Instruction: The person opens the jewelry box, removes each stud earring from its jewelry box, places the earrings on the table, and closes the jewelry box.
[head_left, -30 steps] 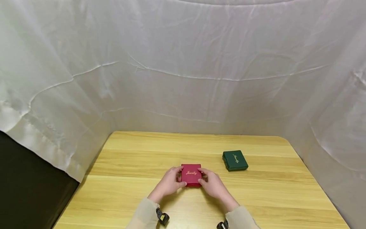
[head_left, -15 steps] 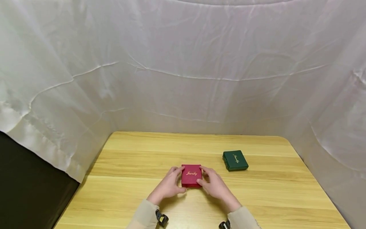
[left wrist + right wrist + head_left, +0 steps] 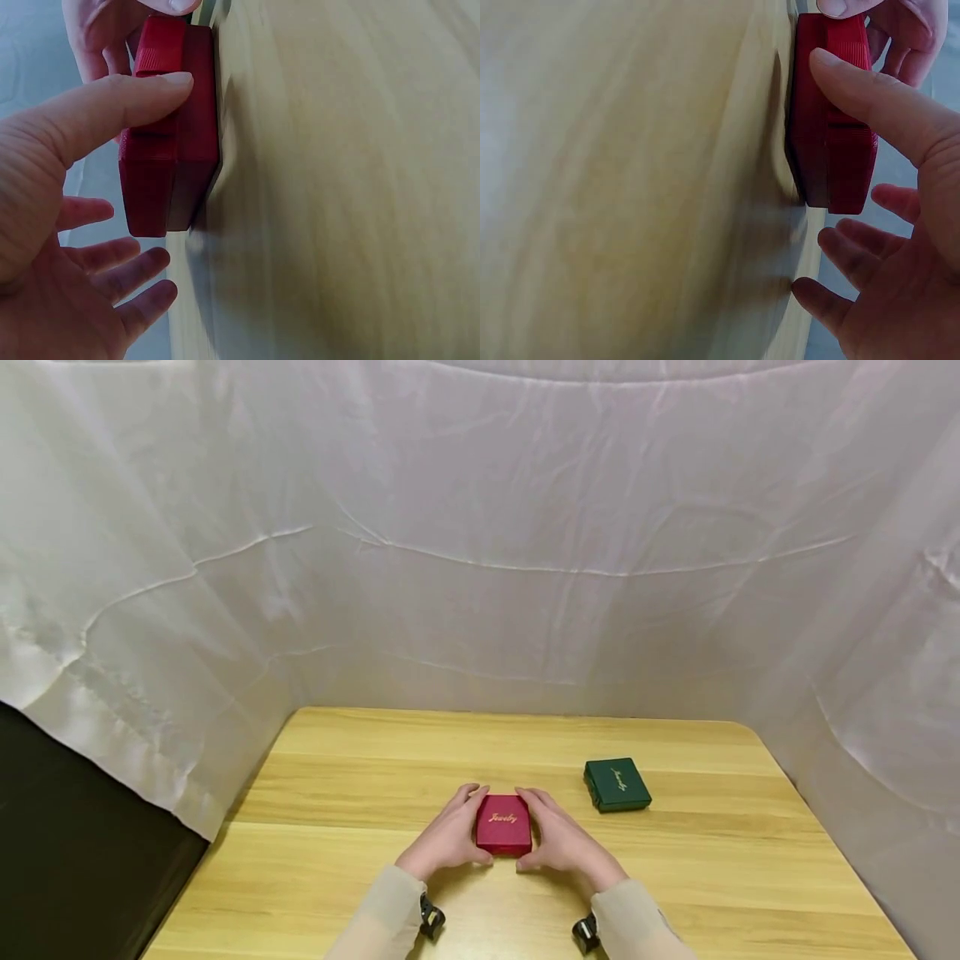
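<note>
A red jewelry box (image 3: pixel 503 823) with gold "Jewelry" lettering lies flat on the wooden table, between both hands. My left hand (image 3: pixel 450 837) holds its left side, thumb at the near edge and index finger at the far corner. On the opposite side my right hand (image 3: pixel 558 837) grips it the same way. Up close in the left wrist view, the left thumb (image 3: pixel 142 101) presses the near side of the box (image 3: pixel 196 150), over a ribbed ribbon. The right thumb (image 3: pixel 870 94) does likewise in the right wrist view. Other fingers are spread beside the box; the index fingers are mostly hidden there.
A dark green jewelry box (image 3: pixel 618 784) with gold lettering lies slightly turned, farther back to the right on the table (image 3: pixel 360 777). Pale curtains (image 3: pixel 480 568) stand behind and beside the table. A black surface (image 3: pixel 67 843) shows at the lower left.
Both thumbs have shifted down to the red box's near edge, and the index fingers have gone to its far corners. The red box has barely moved; the green one lies still.
</note>
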The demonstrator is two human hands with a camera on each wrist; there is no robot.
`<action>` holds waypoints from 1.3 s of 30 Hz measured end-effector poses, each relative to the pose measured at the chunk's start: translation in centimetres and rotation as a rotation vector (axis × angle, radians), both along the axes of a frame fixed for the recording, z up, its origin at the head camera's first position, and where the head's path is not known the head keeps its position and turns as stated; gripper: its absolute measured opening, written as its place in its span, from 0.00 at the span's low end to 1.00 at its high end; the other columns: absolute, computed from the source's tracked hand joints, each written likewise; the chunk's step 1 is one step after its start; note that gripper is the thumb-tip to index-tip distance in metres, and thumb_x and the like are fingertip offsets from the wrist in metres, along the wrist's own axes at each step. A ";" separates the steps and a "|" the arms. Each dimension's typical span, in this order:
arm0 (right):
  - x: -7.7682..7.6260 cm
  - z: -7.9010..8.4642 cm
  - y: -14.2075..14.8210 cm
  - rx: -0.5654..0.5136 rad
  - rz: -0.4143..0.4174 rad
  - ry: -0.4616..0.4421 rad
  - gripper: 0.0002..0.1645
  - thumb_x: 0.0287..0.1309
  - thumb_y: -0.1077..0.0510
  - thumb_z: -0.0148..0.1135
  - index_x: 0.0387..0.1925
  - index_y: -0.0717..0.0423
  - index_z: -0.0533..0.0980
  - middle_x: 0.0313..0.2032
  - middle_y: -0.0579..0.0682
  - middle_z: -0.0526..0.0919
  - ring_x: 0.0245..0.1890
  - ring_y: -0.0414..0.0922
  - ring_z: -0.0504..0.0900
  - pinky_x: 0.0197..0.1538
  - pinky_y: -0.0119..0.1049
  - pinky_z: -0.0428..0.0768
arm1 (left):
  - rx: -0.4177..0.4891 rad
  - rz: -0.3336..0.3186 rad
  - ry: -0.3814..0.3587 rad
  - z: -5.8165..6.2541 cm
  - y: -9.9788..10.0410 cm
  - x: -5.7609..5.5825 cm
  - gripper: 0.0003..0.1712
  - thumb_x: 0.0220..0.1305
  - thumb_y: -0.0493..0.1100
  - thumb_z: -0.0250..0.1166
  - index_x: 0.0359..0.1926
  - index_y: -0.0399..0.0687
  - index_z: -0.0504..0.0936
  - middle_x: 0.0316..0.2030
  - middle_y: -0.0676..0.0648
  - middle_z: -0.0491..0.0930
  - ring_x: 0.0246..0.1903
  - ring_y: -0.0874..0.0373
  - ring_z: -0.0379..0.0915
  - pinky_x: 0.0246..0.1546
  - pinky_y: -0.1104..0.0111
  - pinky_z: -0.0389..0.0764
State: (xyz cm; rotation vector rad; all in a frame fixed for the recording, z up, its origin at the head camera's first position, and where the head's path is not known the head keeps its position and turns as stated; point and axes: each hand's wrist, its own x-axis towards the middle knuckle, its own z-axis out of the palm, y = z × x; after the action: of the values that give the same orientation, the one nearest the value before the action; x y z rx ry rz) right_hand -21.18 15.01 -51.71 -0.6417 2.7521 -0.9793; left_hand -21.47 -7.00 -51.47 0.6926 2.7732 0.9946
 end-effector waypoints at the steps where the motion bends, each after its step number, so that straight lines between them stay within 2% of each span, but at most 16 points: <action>1: -0.1 0.0 0.0 -0.003 0.005 -0.004 0.67 0.33 0.56 0.84 0.73 0.62 0.55 0.69 0.61 0.60 0.64 0.61 0.66 0.63 0.59 0.67 | -0.003 -0.005 -0.002 0.0 0.0 -0.1 0.63 0.37 0.43 0.84 0.73 0.35 0.58 0.69 0.35 0.58 0.63 0.41 0.63 0.61 0.50 0.69; 9: -0.6 0.0 -0.1 0.003 0.014 -0.013 0.63 0.33 0.59 0.84 0.71 0.64 0.58 0.65 0.60 0.67 0.62 0.59 0.69 0.63 0.58 0.67 | -0.026 -0.037 0.004 -0.2 0.2 -0.7 0.57 0.38 0.43 0.83 0.69 0.34 0.64 0.64 0.39 0.65 0.59 0.46 0.68 0.59 0.54 0.72; 21: -0.8 -0.4 0.0 -0.008 0.021 0.007 0.60 0.35 0.61 0.82 0.70 0.63 0.60 0.64 0.60 0.68 0.63 0.59 0.69 0.63 0.57 0.67 | -0.051 -0.037 0.024 0.0 0.7 -0.7 0.57 0.36 0.44 0.82 0.68 0.33 0.65 0.60 0.41 0.69 0.56 0.48 0.69 0.57 0.55 0.74; 39: -0.9 -0.9 -0.4 0.006 0.005 0.001 0.60 0.33 0.67 0.80 0.70 0.61 0.58 0.63 0.59 0.68 0.61 0.58 0.69 0.63 0.58 0.66 | -0.019 -0.035 0.013 -0.3 0.4 -1.3 0.55 0.36 0.47 0.82 0.66 0.32 0.68 0.54 0.42 0.73 0.48 0.52 0.73 0.53 0.58 0.76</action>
State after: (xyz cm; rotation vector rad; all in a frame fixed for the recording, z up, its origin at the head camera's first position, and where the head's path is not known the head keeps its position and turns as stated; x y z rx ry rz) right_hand -22.07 14.66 -52.63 -0.6486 2.7521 -0.9697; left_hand -22.80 -6.63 -51.72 0.7457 2.7675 0.9598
